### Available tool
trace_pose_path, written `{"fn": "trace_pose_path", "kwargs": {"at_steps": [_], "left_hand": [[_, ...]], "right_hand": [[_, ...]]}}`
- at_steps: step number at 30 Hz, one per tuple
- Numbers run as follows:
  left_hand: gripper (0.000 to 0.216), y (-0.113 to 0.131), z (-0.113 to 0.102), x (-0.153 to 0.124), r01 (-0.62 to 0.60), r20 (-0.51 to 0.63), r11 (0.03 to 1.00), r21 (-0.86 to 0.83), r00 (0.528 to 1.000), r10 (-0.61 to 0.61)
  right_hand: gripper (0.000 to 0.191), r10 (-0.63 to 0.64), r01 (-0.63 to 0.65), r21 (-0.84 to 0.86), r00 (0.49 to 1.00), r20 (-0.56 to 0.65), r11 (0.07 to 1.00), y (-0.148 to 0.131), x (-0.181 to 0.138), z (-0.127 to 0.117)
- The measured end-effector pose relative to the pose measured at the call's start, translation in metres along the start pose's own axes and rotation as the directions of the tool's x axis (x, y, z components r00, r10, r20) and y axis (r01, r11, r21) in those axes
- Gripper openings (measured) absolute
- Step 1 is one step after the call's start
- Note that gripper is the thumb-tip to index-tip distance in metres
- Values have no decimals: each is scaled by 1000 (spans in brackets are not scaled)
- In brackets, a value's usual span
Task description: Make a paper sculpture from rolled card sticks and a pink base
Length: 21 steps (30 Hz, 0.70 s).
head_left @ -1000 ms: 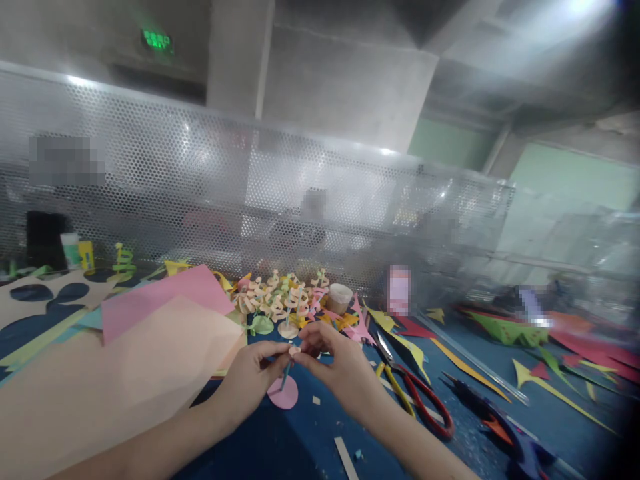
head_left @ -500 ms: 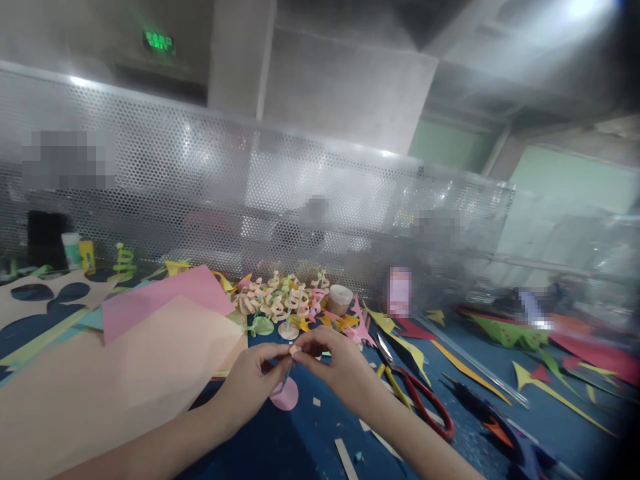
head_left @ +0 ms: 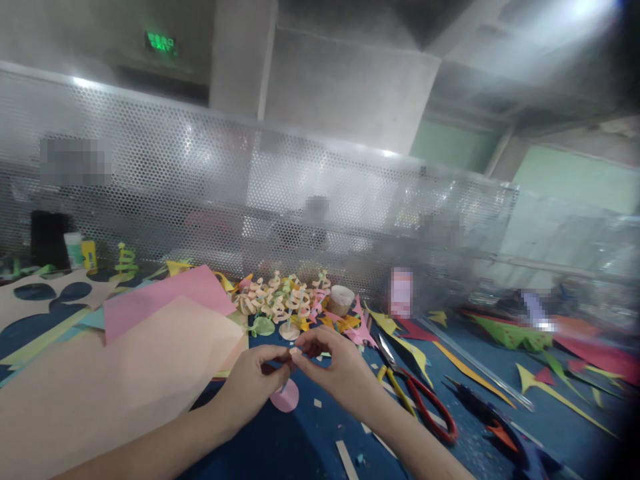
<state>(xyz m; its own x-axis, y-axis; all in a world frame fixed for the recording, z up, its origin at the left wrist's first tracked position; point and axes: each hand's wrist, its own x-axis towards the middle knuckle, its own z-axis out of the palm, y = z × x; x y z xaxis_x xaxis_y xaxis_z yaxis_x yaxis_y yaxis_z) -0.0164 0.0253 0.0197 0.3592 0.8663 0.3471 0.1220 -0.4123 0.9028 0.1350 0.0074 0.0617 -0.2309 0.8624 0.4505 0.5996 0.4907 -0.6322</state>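
My left hand (head_left: 250, 390) and my right hand (head_left: 337, 370) meet above the blue table (head_left: 295, 447), both pinched on a small pale paper piece (head_left: 295, 351) atop a thin stick (head_left: 285, 385). The stick stands on a pink paper disc (head_left: 286, 398) lying flat just below my fingers. A cluster of finished paper figures on sticks (head_left: 283, 300) stands a little beyond my hands.
Large peach and pink paper sheets (head_left: 150, 347) cover the left. Red-handled scissors (head_left: 425, 407) lie right of my right wrist, among coloured paper scraps (head_left: 525, 373). A tape roll (head_left: 341, 299) sits by the figures. A perforated metal screen (head_left: 250, 200) closes off the far side.
Both hands stayed together on the small piece. They lowered it slightly, and the stick is more hidden behind my fingers.
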Motion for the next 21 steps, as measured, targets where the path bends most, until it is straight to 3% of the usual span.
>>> {"fn": "trace_pose_path", "kwargs": {"at_steps": [6, 11, 21], "left_hand": [[23, 2, -1, -1, 24, 7, 1000, 20, 1000, -24], [22, 1, -4, 1, 96, -26, 992, -87, 995, -98], [25, -5, -8, 7, 113, -113, 985, -128, 985, -127]], "right_hand": [[14, 29, -33, 122, 999, 38, 992, 3, 0, -1], [37, 175, -177, 296, 984, 34, 939, 22, 2, 2], [18, 93, -108, 102, 985, 148, 989, 35, -13, 21]]}}
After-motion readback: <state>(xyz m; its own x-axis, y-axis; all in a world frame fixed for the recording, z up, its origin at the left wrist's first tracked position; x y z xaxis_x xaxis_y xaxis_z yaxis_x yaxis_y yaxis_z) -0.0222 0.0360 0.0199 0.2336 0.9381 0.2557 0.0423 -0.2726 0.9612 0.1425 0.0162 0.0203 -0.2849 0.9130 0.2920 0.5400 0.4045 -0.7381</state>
